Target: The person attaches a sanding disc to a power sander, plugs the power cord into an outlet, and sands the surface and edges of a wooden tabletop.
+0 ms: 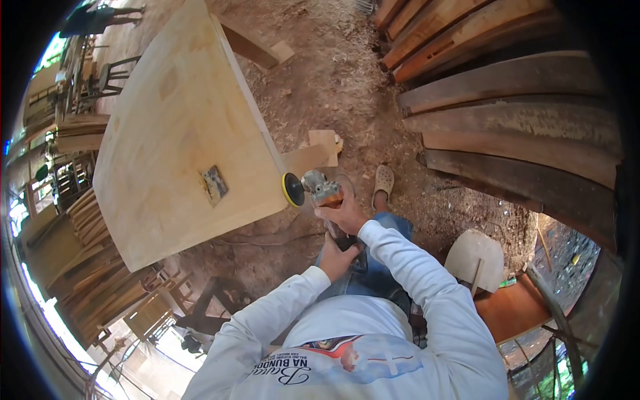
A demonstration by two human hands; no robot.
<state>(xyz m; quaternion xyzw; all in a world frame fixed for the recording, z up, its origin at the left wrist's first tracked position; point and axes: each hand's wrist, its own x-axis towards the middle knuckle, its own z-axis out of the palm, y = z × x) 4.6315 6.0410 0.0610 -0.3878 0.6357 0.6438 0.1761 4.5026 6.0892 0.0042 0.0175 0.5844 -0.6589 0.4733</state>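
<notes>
Both my hands are wrapped around an angle grinder [323, 191] fitted with a black, yellow-rimmed sanding disc [293, 189]. My right hand [345, 213] grips the orange front part of its body, just behind the metal gear head. Lower down, my left hand [340, 257] is closed around the dark rear handle. The disc stands on edge, right at the near corner of a large pale wooden panel [167, 120]. On that panel lies a small piece with a grey and tan patterned face [214, 184].
Dark timber planks [520, 127] stand in a row at the right. Stacked boards [93, 280] fill the left side. Wood offcuts [323, 147] lie on the sawdust-covered ground near my foot in a clog [383, 180]. A rounded pale chair [475, 260] stands at lower right. Another person [87, 21] is at far upper left.
</notes>
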